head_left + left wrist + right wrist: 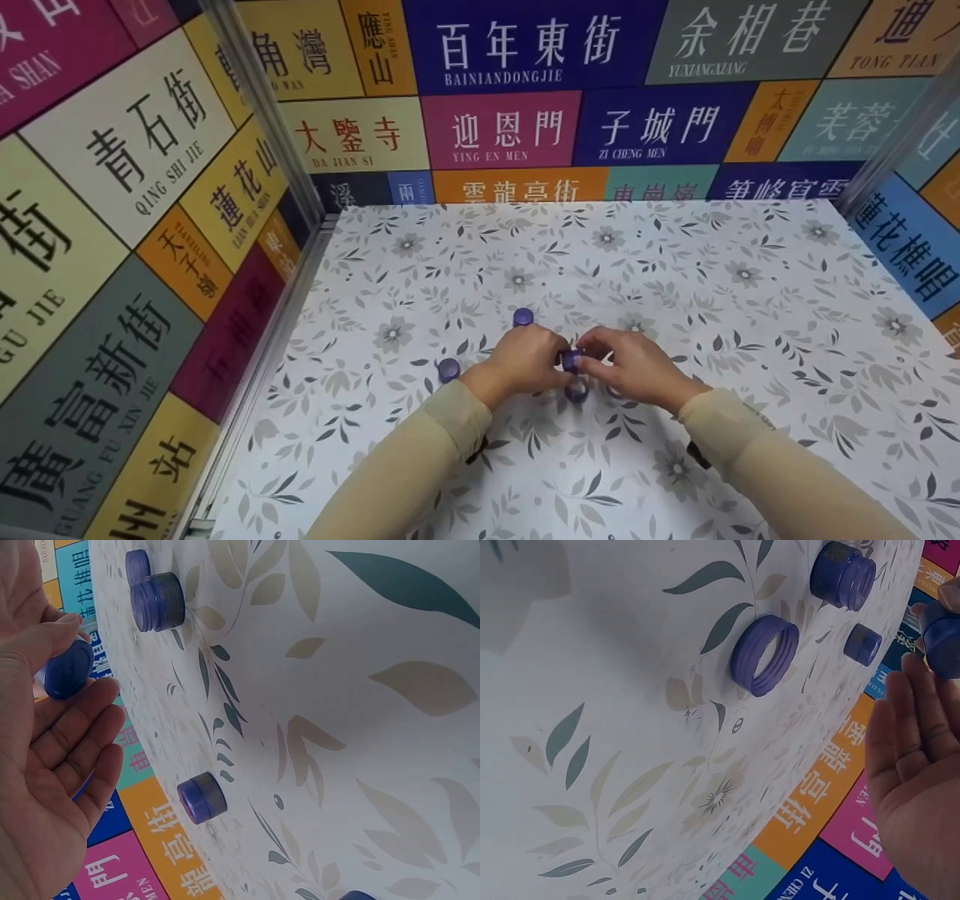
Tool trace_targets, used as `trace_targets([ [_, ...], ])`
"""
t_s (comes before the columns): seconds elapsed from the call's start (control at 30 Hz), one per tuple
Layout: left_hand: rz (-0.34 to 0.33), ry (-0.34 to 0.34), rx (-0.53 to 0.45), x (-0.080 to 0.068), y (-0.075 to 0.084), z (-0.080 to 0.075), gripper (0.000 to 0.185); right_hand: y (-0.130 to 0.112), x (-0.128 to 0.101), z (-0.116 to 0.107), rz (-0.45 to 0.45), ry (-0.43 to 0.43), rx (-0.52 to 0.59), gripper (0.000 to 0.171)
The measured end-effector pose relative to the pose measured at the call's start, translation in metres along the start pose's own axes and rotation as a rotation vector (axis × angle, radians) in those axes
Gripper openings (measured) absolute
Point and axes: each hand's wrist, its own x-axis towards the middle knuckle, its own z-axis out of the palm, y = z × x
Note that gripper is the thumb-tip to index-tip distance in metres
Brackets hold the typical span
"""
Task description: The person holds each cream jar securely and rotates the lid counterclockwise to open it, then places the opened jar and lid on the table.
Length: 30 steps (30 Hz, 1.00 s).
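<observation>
Between the two hands is a small purple jar (572, 361), raised over the table. My left hand (527, 360) pinches it with thumb and fingertips; in the left wrist view the thumb lies over its blue-looking round end (70, 670), the other fingers loosely spread. From the opposite side my right hand (634, 366) grips the same jar by thumb and finger. Just below stands an uncovered jar (576, 389), its threaded neck (857, 583) showing in the right wrist view. Beside it lies a ring-shaped purple lid (765, 656), mostly hidden by my right hand in the head view.
One lidded purple jar (523, 317) stands beyond my left hand, and another purple jar (448, 370) sits left of my left wrist. The white table (675, 300) has a leaf-and-flower print. Panels with street names (502, 131) wall the back and sides.
</observation>
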Motion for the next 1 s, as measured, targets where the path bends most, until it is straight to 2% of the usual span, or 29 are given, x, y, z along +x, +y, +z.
trace_targets([
  [0.1,-0.001,0.0,0.002,0.0004,0.0,-0.0007,0.028,0.0,0.0,-0.0003,0.018,-0.018,-0.026,0.016],
  [0.33,-0.008,-0.01,0.005,0.0007,-0.0005,-0.0006,0.029,-0.0002,-0.0001,-0.0009,0.005,-0.044,0.015,0.014],
  [0.63,-0.008,-0.006,0.021,0.0001,0.0004,-0.001,0.028,0.001,-0.0003,-0.0003,-0.034,-0.026,0.047,0.027],
  [1.0,-0.005,0.013,0.01,-0.0011,0.0016,-0.0009,0.029,0.0005,-0.0027,-0.0013,-0.053,-0.015,0.069,0.03],
])
